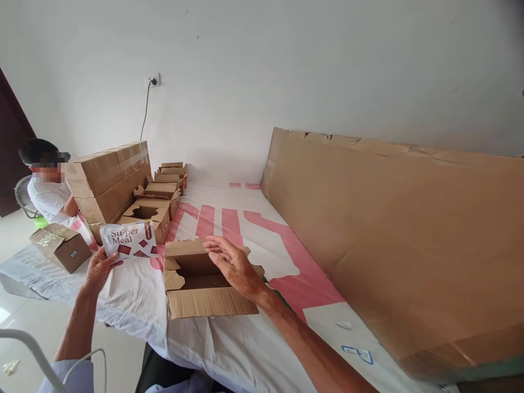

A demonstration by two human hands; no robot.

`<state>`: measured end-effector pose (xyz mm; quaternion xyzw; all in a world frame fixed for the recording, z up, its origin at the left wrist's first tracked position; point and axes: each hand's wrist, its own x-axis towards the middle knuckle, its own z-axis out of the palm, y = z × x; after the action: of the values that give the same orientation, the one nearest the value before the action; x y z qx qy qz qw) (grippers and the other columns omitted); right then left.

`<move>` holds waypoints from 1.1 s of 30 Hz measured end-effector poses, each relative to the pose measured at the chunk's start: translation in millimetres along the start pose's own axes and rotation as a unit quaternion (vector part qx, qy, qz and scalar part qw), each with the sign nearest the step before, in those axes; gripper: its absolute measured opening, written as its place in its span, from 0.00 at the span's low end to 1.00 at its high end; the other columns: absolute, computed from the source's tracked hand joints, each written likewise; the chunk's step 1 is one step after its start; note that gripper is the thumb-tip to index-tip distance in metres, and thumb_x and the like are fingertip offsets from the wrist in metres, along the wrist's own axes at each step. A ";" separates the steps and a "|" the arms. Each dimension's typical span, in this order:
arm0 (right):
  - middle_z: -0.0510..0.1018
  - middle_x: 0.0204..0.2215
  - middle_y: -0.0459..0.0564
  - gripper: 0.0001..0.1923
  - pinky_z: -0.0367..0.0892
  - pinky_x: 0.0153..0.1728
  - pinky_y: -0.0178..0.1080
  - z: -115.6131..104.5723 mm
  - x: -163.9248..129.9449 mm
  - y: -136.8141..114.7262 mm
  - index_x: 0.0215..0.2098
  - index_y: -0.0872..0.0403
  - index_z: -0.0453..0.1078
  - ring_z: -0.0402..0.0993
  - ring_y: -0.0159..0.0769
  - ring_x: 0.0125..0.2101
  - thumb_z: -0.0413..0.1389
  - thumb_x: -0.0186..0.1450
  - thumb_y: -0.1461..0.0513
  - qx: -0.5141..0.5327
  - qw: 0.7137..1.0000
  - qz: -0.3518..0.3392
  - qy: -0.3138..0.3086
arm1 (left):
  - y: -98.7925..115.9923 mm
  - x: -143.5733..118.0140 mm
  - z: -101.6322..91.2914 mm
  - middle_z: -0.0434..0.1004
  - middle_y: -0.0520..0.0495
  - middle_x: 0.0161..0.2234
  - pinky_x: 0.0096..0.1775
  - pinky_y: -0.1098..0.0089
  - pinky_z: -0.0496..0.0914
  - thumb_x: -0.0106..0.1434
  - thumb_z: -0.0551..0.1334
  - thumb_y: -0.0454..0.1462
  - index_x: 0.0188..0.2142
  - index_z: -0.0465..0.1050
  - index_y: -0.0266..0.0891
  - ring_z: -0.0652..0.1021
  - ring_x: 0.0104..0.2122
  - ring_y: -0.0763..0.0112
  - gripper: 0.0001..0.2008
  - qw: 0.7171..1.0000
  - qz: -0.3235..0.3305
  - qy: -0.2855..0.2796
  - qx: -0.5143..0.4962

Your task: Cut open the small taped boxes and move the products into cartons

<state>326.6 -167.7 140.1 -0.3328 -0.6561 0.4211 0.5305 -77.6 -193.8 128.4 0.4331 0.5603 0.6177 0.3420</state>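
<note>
Head cam: my left hand [98, 270] pinches a "Su-per Meal" packet [129, 239] by its lower left corner, fingers closed on it, packet held flat-ish w/ print facing me, white w/ red squares. It hangs above the table's left edge, just left of the open carton [204, 286]. My right hand [233, 265] hovers over that carton's opening, palm down, fingers spread & loose, holding nothing; can't tell if it touches the far flap. Carton sits near the front edge of the table [245, 349], flaps out, inside looks dark, contents not readable. Table cover is white w/ pink stripes. Behind packet: row of small open cartons [158, 199] running toward the wall, beside a stack of sealed big boxes [110, 177]. Large flat cardboard sheet [388, 229] leans along the right side. Far left: another person [49, 191] in white shirt, w/ a taped box [61, 246] near them. Wall socket [153, 81] w/ cord above the stack.
</note>
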 end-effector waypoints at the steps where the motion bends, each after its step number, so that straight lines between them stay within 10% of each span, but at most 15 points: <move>1: 0.86 0.50 0.53 0.17 0.76 0.58 0.53 -6.6 -5.3 1.7 0.53 0.45 0.80 0.82 0.48 0.51 0.65 0.67 0.53 -0.017 0.999 -0.013 0.027 | -8.0 6.8 -12.0 0.87 0.44 0.41 0.40 0.60 0.81 0.38 0.82 0.56 0.43 0.78 0.42 0.85 0.40 0.55 0.37 1.000 -0.011 0.007 0.019; 8: 0.84 0.49 0.55 0.17 0.69 0.63 0.61 -50.6 -34.7 30.9 0.49 0.44 0.80 0.77 0.56 0.54 0.65 0.66 0.47 -0.167 0.970 -0.053 0.166 | -57.1 45.7 -15.5 0.88 0.40 0.41 0.42 0.57 0.81 0.34 0.81 0.60 0.41 0.79 0.40 0.86 0.42 0.49 0.40 0.997 -0.041 -0.021 0.066; 19: 0.81 0.55 0.63 0.43 0.83 0.39 0.50 -69.8 -37.5 66.8 0.61 0.49 0.73 0.76 0.64 0.61 0.72 0.52 0.42 -0.105 0.970 0.179 0.125 | -90.1 114.5 32.8 0.87 0.40 0.40 0.51 0.56 0.77 0.46 0.78 0.47 0.43 0.77 0.38 0.84 0.49 0.46 0.27 0.972 -0.032 0.070 0.221; 33: 0.81 0.59 0.61 0.41 0.73 0.62 0.60 -41.2 -40.5 76.8 0.68 0.50 0.69 0.78 0.58 0.60 0.68 0.61 0.44 -0.109 0.976 0.106 0.157 | -55.8 68.6 49.6 0.76 0.29 0.62 0.60 0.51 0.71 0.54 0.75 0.45 0.61 0.71 0.37 0.76 0.63 0.41 0.37 0.941 0.016 0.134 0.310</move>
<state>374.7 -162.7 57.2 -0.5182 -0.5677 0.3429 0.5400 -62.4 -104.2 83.6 0.4402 0.7576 0.4709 0.1028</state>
